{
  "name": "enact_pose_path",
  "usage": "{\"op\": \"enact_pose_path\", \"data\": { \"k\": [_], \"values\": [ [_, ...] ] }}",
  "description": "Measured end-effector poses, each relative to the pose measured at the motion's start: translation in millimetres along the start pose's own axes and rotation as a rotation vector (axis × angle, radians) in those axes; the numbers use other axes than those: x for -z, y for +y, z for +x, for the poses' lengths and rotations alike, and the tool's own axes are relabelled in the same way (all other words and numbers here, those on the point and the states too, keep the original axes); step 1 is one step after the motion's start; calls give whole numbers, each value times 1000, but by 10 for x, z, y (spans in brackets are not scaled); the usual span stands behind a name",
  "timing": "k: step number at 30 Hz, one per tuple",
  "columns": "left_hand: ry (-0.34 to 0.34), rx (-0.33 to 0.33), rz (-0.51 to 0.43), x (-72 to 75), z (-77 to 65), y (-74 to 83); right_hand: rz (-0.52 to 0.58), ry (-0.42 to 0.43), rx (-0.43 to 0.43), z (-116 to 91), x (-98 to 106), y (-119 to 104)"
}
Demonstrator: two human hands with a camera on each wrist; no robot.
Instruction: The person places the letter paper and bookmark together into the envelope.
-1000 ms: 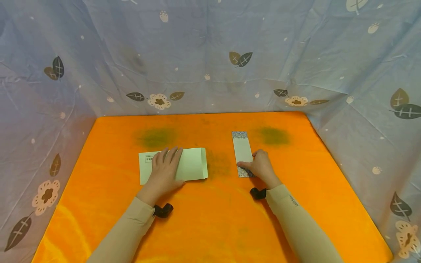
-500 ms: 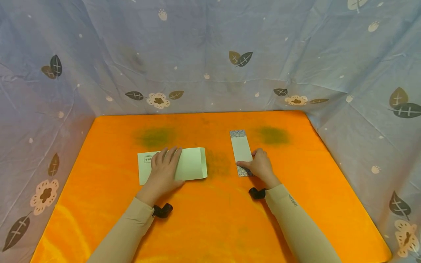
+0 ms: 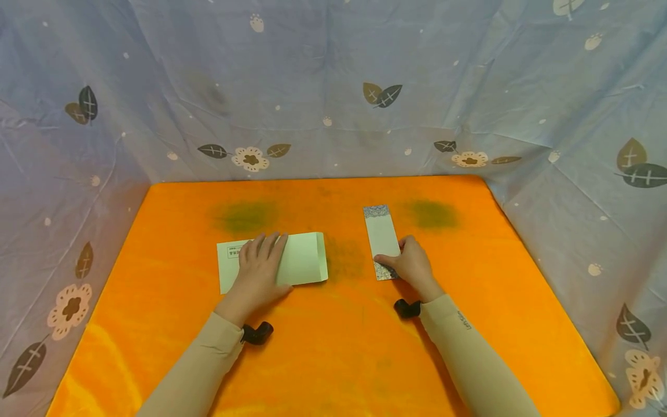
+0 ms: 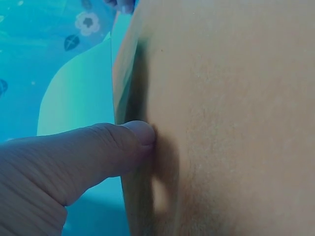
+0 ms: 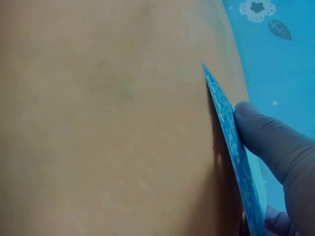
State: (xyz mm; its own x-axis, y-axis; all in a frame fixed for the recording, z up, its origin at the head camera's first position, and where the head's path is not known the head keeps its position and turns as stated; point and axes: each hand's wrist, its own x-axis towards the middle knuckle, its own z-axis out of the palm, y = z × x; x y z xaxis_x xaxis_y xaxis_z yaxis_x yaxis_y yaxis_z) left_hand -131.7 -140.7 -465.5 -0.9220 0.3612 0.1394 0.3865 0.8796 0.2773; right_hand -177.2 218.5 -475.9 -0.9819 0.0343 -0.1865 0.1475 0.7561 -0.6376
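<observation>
A pale envelope (image 3: 302, 259) with a printed box at its left end lies on the orange surface, its flap folded out to the right. My left hand (image 3: 257, 273) rests across it with fingers extended; in the left wrist view the thumb (image 4: 106, 147) reaches over the envelope's edge. To the right, my right hand (image 3: 413, 263) pinches the near end of a narrow white card (image 3: 382, 231) with grey patterned ends. The right wrist view shows the thumb on one face of the patterned card (image 5: 231, 128), slightly raised from the surface; most other fingers are hidden.
An orange cloth-covered table (image 3: 333, 359) lies beneath both hands. Pale blue-grey curtains (image 3: 333, 69) with leaf and flower prints enclose its back and sides. Black wrist-camera mounts (image 3: 257, 333) sit by the sleeve cuffs.
The card has shifted very slightly left and away, with my right hand still holding it. My left hand and the envelope stay nearly in place.
</observation>
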Motion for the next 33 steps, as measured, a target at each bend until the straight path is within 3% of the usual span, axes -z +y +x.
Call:
{"op": "enact_pose_path", "data": {
  "k": [7,13,23,33],
  "values": [
    [7,-2,-3,4,15,3,19,-40,28,-33,49,6],
    [3,4,-17,22,21,14,167,-77,81,-25,80,44],
    [3,6,-25,32,24,18,332,7,125,-40,149,36],
    [35,18,-3,62,17,9,449,-29,209,-75,208,-46]
  ]
}}
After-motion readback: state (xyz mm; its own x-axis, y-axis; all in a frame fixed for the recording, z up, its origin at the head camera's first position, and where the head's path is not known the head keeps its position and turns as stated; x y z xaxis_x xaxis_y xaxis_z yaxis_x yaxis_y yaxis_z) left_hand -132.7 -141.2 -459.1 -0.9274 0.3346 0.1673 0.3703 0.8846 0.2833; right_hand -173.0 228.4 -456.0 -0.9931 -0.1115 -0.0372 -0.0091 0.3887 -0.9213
